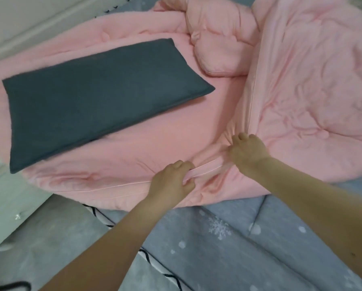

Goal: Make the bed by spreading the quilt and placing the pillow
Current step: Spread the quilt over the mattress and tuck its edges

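Head view of a bed being made. A soft pink padded quilt (134,156) lies rumpled across a grey bedsheet printed with white snowflakes and dots (228,238). A flat, dark grey rectangular pillow (87,101) rests on top of the quilt, covering its left portion. Right of the pillow, the quilt is folded back on itself into a thick, creased mass; beyond the pillow's far right corner, another part bunches into puffy folds. The left hand (172,180), near the pillow's lower right, has its fingers curled around the quilt's piped hem. The right hand (247,150), further right of the pillow, grips the same edge where the folded layer begins. Left of the pillow stands a pale padded headboard (12,198).
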The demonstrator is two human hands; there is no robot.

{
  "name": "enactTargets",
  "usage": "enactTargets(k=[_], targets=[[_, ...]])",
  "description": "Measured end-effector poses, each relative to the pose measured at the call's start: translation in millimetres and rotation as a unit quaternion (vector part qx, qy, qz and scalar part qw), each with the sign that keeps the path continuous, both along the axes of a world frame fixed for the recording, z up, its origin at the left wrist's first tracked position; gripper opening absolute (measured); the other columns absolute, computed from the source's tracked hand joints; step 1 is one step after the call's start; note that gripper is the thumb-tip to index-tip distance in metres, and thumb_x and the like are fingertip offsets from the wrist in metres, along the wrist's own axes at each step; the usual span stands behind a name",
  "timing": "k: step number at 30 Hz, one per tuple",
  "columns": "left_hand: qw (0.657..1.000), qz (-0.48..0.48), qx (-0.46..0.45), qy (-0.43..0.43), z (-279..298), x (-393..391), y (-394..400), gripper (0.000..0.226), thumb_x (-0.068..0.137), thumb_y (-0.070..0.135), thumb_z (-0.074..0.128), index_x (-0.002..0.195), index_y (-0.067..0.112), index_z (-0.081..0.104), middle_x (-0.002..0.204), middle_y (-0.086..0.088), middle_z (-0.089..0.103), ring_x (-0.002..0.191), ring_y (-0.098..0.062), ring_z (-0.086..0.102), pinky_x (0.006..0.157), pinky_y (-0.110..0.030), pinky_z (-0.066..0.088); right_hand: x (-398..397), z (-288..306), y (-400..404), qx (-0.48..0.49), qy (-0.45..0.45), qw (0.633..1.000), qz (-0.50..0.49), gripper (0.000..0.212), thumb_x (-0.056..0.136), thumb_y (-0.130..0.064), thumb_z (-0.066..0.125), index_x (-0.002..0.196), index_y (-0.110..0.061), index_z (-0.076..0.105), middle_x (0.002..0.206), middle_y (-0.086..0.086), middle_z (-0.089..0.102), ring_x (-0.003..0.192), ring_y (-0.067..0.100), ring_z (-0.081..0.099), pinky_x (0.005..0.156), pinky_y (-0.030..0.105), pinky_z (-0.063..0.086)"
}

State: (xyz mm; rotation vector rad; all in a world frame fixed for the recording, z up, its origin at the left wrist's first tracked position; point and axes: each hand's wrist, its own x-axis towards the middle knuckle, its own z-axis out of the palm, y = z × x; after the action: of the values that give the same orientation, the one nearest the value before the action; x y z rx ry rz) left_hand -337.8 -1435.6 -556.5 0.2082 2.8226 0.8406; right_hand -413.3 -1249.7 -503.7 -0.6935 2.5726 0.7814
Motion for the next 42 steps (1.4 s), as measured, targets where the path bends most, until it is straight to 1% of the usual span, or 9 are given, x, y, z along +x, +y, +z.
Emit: enactTargets(k=[9, 15, 19, 23, 26, 29, 33, 36, 42], targets=[[1.000, -0.027, 0.015, 0.008, 11, 99, 5, 0.022, 0.083, 0.029, 0.058, 0.105, 0.025, 0.059, 0.097, 0.005, 0.067, 0.088, -0.023, 0.060, 0.069, -0.033, 0.046, 121, 16, 19, -0.042, 0.031, 0.998, -0.028, 0.042, 0.084, -0.012, 0.054, 0.126, -0.010, 0.054, 0.138, 0.012, 0.035, 0.126, 0.028, 0.034, 0.097, 0.038, 0.036], [1.000, -0.018, -0.013, -0.018, 6, 163, 20, 0.031, 0.079, 0.035, 0.061, 0.111, 0.034, 0.062, 0.099, 0.008, 0.071, 0.090, -0.024, 0.062, 0.072, -0.030, 0.047, 195, 2, 46, -0.037, 0.008, 0.999, -0.026, 0.042, 0.085, -0.009, 0.045, 0.126, -0.010, 0.055, 0.134, 0.014, 0.050, 0.133, 0.030, 0.036, 0.118, 0.040, 0.003], [0.995, -0.026, -0.071, -0.063, -4, 192, 36, 0.022, 0.077, 0.037, 0.062, 0.098, 0.033, 0.067, 0.091, 0.003, 0.070, 0.086, -0.024, 0.061, 0.068, -0.028, 0.045, 245, -14, 60, -0.125, 0.083, 0.988, -0.019, 0.025, 0.023, -0.016, 0.079, 0.040, -0.016, 0.061, 0.038, -0.003, 0.056, 0.039, 0.012, 0.057, 0.072, 0.018, 0.049], [0.990, -0.046, -0.101, -0.087, -16, 218, 42, 0.023, 0.074, 0.034, 0.064, 0.096, 0.033, 0.070, 0.095, 0.005, 0.069, 0.090, -0.022, 0.061, 0.071, -0.027, 0.043, 297, -40, 75, -0.166, 0.088, 0.982, 0.019, 0.039, -0.003, -0.018, 0.076, 0.024, -0.015, 0.048, 0.024, -0.005, 0.044, 0.022, 0.007, 0.043, 0.048, 0.011, 0.041], [0.985, -0.082, -0.140, -0.066, -27, 245, 44, 0.023, 0.074, 0.032, 0.063, 0.096, 0.032, 0.071, 0.097, 0.004, 0.066, 0.094, -0.024, 0.061, 0.072, -0.028, 0.043, 332, -31, 62, -0.123, -0.011, 0.992, -0.009, 0.030, 0.032, -0.029, 0.086, 0.053, -0.016, 0.069, 0.053, 0.000, 0.067, 0.050, 0.009, 0.064, 0.061, 0.018, 0.046], [0.976, -0.105, -0.185, -0.054, -42, 270, 38, 0.021, 0.075, 0.026, 0.062, 0.093, 0.031, 0.071, 0.094, 0.002, 0.064, 0.092, -0.024, 0.061, 0.064, -0.026, 0.036, 362, -47, 56, -0.090, -0.140, 0.986, -0.025, 0.024, 0.088, -0.010, 0.054, 0.110, -0.012, 0.063, 0.113, 0.006, 0.067, 0.106, 0.023, 0.063, 0.091, 0.031, 0.041], [0.960, -0.114, -0.240, -0.090, -64, 293, 36, 0.027, 0.081, 0.018, 0.056, 0.100, 0.031, 0.069, 0.101, 0.002, 0.061, 0.100, -0.024, 0.059, 0.070, -0.030, 0.041, 392, -69, 44, -0.128, -0.167, 0.977, -0.029, 0.028, 0.047, -0.034, 0.087, 0.064, -0.016, 0.072, 0.067, 0.002, 0.071, 0.065, 0.011, 0.069, 0.063, 0.019, 0.043], [0.944, -0.140, -0.260, -0.146, -75, 296, 40, 0.032, 0.085, 0.024, 0.056, 0.116, 0.030, 0.063, 0.115, 0.001, 0.059, 0.108, -0.024, 0.057, 0.083, -0.033, 0.044, 409, -94, 50, -0.080, -0.205, 0.975, 0.015, 0.025, 0.084, -0.013, 0.059, 0.109, -0.013, 0.061, 0.111, 0.003, 0.065, 0.103, 0.022, 0.061, 0.089, 0.031, 0.036], [0.919, -0.148, -0.240, -0.275, -68, 272, 52, 0.041, 0.091, 0.052, 0.040, 0.118, 0.028, 0.059, 0.127, 0.001, 0.056, 0.118, -0.021, 0.051, 0.096, -0.034, 0.042, 399, -97, 76, -0.191, -0.224, 0.955, -0.022, 0.037, 0.089, -0.014, 0.052, 0.124, -0.007, 0.047, 0.120, 0.013, 0.059, 0.113, 0.031, 0.052, 0.098, 0.035, 0.034]])
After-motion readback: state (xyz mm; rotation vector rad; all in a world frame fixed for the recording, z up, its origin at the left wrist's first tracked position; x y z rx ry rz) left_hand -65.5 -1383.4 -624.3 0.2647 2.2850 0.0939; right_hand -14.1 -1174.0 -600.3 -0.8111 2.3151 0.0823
